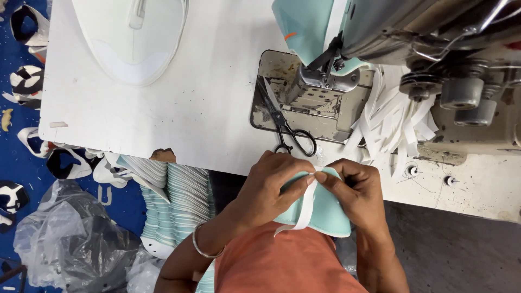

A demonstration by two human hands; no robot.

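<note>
My left hand (pixel 268 187) and my right hand (pixel 355 190) meet just off the near edge of the white table (pixel 190 108), both pinching a mint-green fabric piece (pixel 328 214). A narrow white strip (pixel 304 211) lies over that piece, held at its top between the thumbs and forefingers, its loose end hanging down over my orange garment. Right behind my hands lie black-handled scissors (pixel 285 127) on the metal plate of a sewing machine (pixel 336 81). Another mint-green piece (pixel 304 27) sits under the machine's head.
A heap of cut white strips (pixel 396 116) lies right of the needle plate. A white shaped panel (pixel 133 38) rests far left on the table. A stack of striped pieces (pixel 179 201) stands at my left, beside clear plastic bags (pixel 70 239) and scattered shoe parts on the blue floor.
</note>
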